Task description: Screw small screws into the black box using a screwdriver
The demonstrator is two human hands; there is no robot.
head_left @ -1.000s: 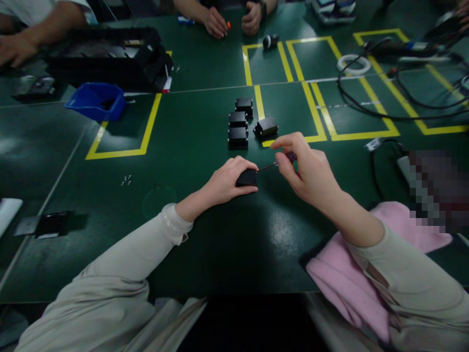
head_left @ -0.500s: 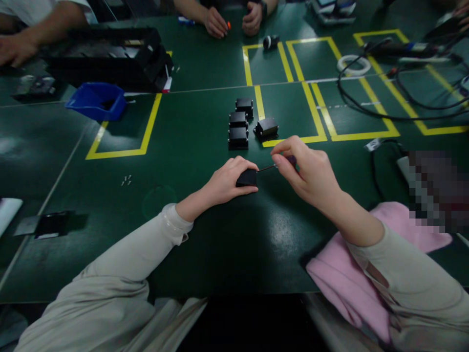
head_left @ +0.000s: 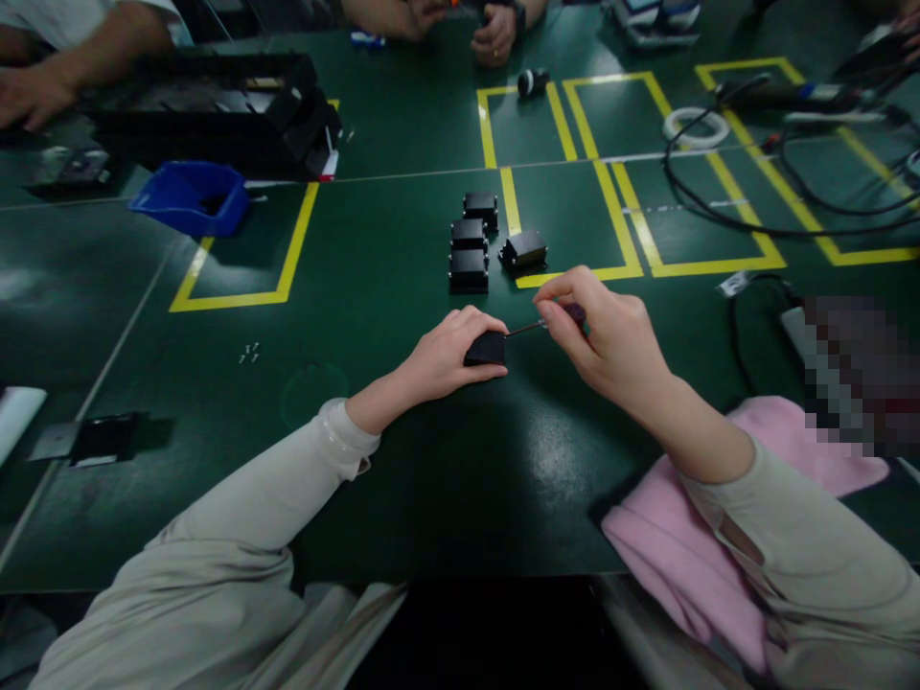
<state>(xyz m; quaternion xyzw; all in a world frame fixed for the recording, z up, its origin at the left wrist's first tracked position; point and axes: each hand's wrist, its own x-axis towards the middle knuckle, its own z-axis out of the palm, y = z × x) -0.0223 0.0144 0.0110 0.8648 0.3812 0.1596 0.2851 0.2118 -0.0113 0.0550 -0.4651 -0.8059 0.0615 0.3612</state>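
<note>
My left hand (head_left: 449, 353) is closed round a small black box (head_left: 486, 350), thumb on the near side and fingers over the far side, low on the table. In my right hand (head_left: 600, 331) is a thin screwdriver (head_left: 526, 329), pinched by its dark handle, most of which the fingers hide. The screwdriver's tip meets the right end of the box; any screw there is too small to make out. Beyond my hands stand several similar black boxes (head_left: 469, 266), three in a column and one black box (head_left: 524, 249) turned at an angle beside them.
Small screws (head_left: 248, 353) lie to the left. A blue bin (head_left: 191, 196) and black trays (head_left: 216, 105) are at the back left. A pink cloth (head_left: 676, 546) lies under my right forearm. Cables (head_left: 719, 216) loop at the right. Co-workers' hands (head_left: 494, 36) show across the table.
My hands, the box and the screwdriver hold nearly the same position. Across the table, a co-worker's hand with a small orange thing has moved back, toward the top edge of view.
</note>
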